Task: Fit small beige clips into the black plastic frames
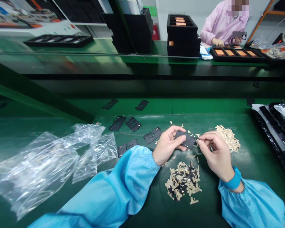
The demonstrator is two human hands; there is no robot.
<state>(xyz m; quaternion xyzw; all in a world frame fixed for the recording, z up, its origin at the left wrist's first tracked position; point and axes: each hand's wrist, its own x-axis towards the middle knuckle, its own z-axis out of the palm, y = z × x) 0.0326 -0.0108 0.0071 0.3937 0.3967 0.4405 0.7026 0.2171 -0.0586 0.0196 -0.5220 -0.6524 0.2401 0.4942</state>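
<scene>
My left hand [167,143] grips a thin black plastic plate [189,141], thumb on top and fingers beneath. At the plate's right edge, the thumb and index finger of my right hand [215,153] are pinched together. Whatever lies between those fingertips is too small to make out. Below both hands sits a mixed pile of small beige and black pieces [184,181]. Beyond my right hand lies a heap of small beige strips [229,138]. Several similar black plates [152,135] rest on the green table left of my hands.
Clear plastic bags [45,158] spread over the table's left side. Black-and-white packages [273,126] are stacked at the right edge. Past a raised ledge stand black trays [182,34] with orange items, and a co-worker in pink [224,23] holds a dark plate.
</scene>
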